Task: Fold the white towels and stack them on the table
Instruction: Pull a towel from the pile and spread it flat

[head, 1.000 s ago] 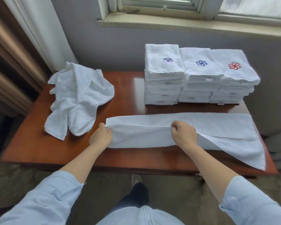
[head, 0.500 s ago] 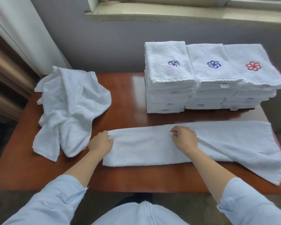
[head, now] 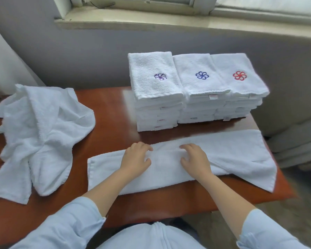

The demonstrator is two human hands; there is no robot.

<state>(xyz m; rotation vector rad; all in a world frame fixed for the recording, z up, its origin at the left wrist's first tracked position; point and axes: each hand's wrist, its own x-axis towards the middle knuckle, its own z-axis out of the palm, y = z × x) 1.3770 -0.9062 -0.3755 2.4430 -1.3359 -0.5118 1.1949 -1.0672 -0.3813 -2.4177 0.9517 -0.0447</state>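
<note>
The small red tags on the three folded stacks (head: 196, 90) behind the long towel (head: 232, 151) are blurring past reading, and the tabletop (head: 106, 108) is running out of view far to that towel's left. The long towel's right end is reaching close to the tabletop's edge; bare wood is showing in front of the towel and between it and the crumpled towels (head: 39, 133) to its left. The left hand (head: 136, 159) and right hand (head: 196, 159) are lying flat on the towel's middle, fingers (head: 145, 147) apart and pressing down. The towel is lying as a long white terry band, its right end spreading into a loose, slanted flap.
</note>
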